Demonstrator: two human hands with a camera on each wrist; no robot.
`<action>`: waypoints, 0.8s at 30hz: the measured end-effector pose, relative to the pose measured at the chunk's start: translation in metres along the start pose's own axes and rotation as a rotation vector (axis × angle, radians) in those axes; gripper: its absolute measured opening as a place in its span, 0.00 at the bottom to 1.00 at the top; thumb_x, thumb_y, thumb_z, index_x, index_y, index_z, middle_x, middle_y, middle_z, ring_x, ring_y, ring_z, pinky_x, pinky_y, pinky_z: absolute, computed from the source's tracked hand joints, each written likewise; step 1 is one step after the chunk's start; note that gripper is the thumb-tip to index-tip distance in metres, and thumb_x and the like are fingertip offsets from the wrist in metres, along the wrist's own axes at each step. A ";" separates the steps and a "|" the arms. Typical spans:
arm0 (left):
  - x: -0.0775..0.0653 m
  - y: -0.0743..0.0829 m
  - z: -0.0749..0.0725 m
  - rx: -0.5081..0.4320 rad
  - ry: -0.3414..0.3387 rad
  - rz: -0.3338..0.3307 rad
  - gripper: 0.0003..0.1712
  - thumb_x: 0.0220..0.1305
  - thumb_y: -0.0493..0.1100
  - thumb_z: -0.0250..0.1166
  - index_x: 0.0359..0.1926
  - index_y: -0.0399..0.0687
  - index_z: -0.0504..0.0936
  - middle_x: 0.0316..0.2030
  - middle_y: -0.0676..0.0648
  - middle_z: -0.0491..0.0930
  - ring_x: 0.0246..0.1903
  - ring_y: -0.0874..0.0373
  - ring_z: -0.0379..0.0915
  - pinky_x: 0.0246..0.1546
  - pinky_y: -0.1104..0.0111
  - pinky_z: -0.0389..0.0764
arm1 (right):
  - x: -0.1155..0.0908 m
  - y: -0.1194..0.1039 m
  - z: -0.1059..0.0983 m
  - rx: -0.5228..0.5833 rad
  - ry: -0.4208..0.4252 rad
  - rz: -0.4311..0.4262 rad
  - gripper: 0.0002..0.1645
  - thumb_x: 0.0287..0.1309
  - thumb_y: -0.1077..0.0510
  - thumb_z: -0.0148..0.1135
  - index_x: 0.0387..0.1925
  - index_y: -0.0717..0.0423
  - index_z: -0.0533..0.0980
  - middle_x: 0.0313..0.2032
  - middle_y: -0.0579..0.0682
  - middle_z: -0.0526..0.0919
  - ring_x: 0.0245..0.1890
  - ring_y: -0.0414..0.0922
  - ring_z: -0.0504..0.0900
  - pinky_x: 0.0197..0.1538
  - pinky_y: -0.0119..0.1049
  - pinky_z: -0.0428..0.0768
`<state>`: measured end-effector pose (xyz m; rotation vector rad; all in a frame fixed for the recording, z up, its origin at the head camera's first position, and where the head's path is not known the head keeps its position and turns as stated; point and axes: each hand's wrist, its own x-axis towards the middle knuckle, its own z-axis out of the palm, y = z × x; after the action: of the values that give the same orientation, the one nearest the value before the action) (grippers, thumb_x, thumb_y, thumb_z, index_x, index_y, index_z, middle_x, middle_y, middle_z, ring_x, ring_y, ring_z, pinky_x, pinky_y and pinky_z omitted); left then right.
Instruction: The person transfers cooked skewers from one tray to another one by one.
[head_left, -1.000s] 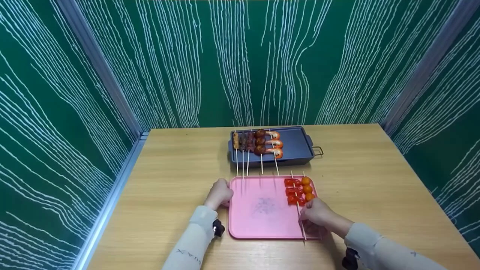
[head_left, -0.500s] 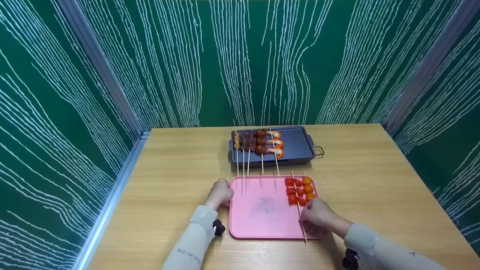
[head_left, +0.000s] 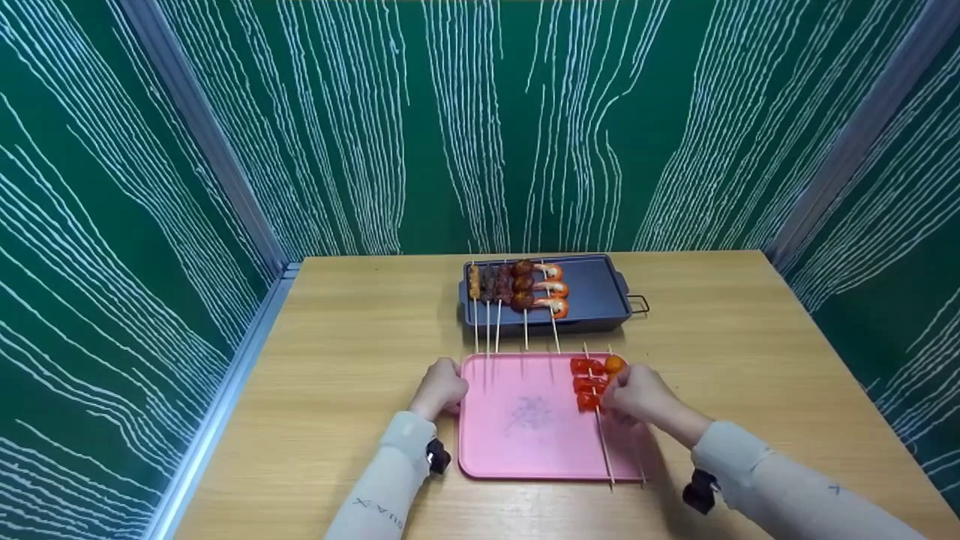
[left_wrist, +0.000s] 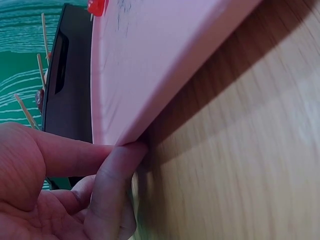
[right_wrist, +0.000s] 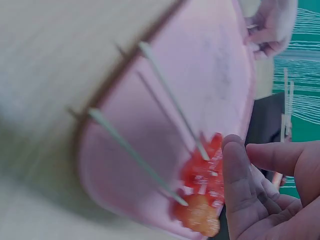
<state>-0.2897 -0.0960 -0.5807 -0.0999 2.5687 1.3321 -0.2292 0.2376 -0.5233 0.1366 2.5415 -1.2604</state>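
My left hand (head_left: 441, 386) pinches the left rim of a pink tray (head_left: 517, 450) between thumb and finger, as the left wrist view shows closely. Two skewers lie at the tray's right side. One carries red pieces (head_left: 589, 384); the other carries orange balls (head_left: 614, 364), which my right hand (head_left: 641, 394) partly covers in the head view. In the right wrist view the right thumb (right_wrist: 235, 170) and forefinger are near each other above the food, with nothing seen between them. Both bare sticks (right_wrist: 135, 155) stick out past the tray's near edge.
Behind the tray stands a dark grill pan (head_left: 589, 289) with a wire handle (head_left: 639, 304) on its right. Several skewers of meat, brown balls (head_left: 523, 283) and shrimp (head_left: 555, 289) lie across its left part, sticks pointing toward the tray. Green patterned walls (head_left: 360, 127) border the wooden table (head_left: 360, 315).
My right hand has moved up and away from the sticks' lower part, to over the orange balls. More of the orange skewer's stick shows now. The left hand stays at the tray rim.
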 end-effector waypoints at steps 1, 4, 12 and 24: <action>0.000 0.000 0.000 0.000 -0.002 0.003 0.15 0.57 0.26 0.49 0.21 0.49 0.65 0.22 0.46 0.71 0.12 0.61 0.73 0.09 0.74 0.77 | 0.001 -0.003 -0.002 0.002 0.002 -0.006 0.07 0.61 0.69 0.65 0.26 0.62 0.81 0.22 0.51 0.85 0.20 0.43 0.85 0.23 0.35 0.88; 0.002 -0.002 0.000 -0.004 -0.004 0.004 0.15 0.56 0.26 0.48 0.21 0.49 0.65 0.21 0.47 0.70 0.11 0.61 0.72 0.08 0.74 0.76 | 0.005 -0.012 -0.008 0.018 -0.005 -0.009 0.06 0.63 0.69 0.64 0.29 0.64 0.82 0.24 0.52 0.85 0.21 0.43 0.85 0.25 0.37 0.90; 0.003 -0.001 0.001 -0.012 -0.002 0.004 0.15 0.55 0.25 0.49 0.21 0.49 0.65 0.21 0.47 0.70 0.13 0.59 0.73 0.08 0.74 0.76 | 0.013 -0.037 -0.018 0.030 -0.040 0.025 0.05 0.68 0.68 0.62 0.34 0.65 0.82 0.26 0.54 0.85 0.22 0.44 0.84 0.32 0.43 0.94; 0.000 -0.001 0.001 -0.020 0.003 -0.001 0.15 0.55 0.25 0.48 0.21 0.49 0.66 0.21 0.47 0.72 0.12 0.60 0.72 0.08 0.74 0.75 | 0.023 -0.066 -0.026 0.072 -0.038 0.008 0.05 0.73 0.66 0.64 0.41 0.66 0.82 0.33 0.56 0.88 0.27 0.44 0.87 0.37 0.41 0.95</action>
<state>-0.2895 -0.0952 -0.5822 -0.1072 2.5573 1.3588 -0.2709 0.2171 -0.4655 0.1372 2.4618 -1.3393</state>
